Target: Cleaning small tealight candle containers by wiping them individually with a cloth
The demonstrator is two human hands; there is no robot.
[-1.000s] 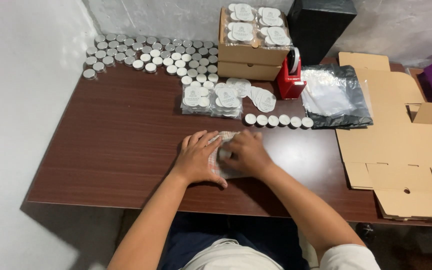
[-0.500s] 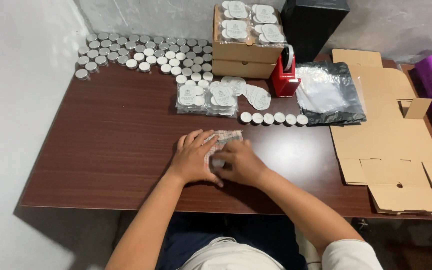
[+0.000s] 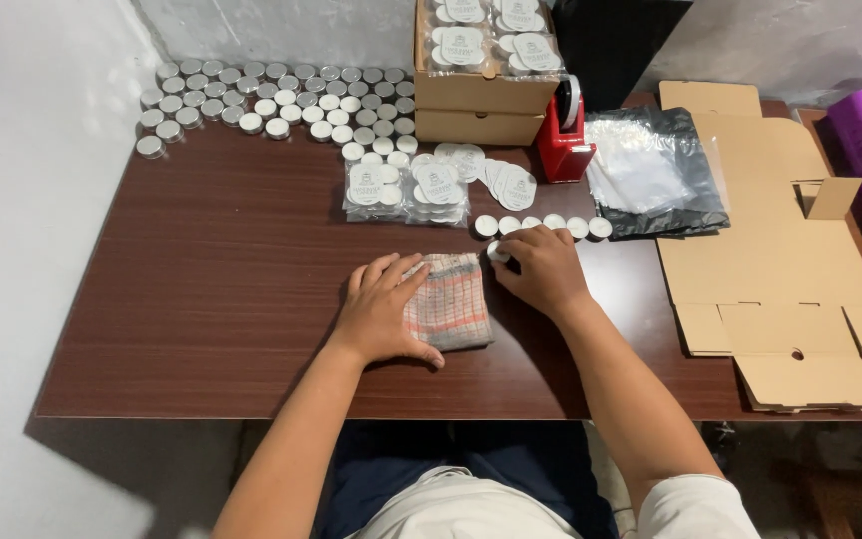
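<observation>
Both hands at a folded cloth near the front edge of the tabletop [image 3: 202,299]; right hand now off the cloth and on a small tin.

Left hand [image 3: 381,309] lies flat, its fingers [image 3: 391,271] spread, pressing the left side of the checked cloth [image 3: 451,304], which sits at centre front. Half a second ago both hands covered the cloth; the right hand [image 3: 546,269] has since shifted to its upper right corner, fingers curled and pinching a small round white-topped tin [image 3: 497,252], touching the cloth's edge. That tin sits just below the short row of like tins [image 3: 541,225]. Judgement: one tin is being taken up for handling at the cloth. Beyond lie bagged tins [image 3: 406,190], a red tape dispenser [image 3: 563,140], a large group of loose tins [image 3: 271,100], an open carton [image 3: 486,90] and flattened cardboard [image 3: 780,260].
</observation>
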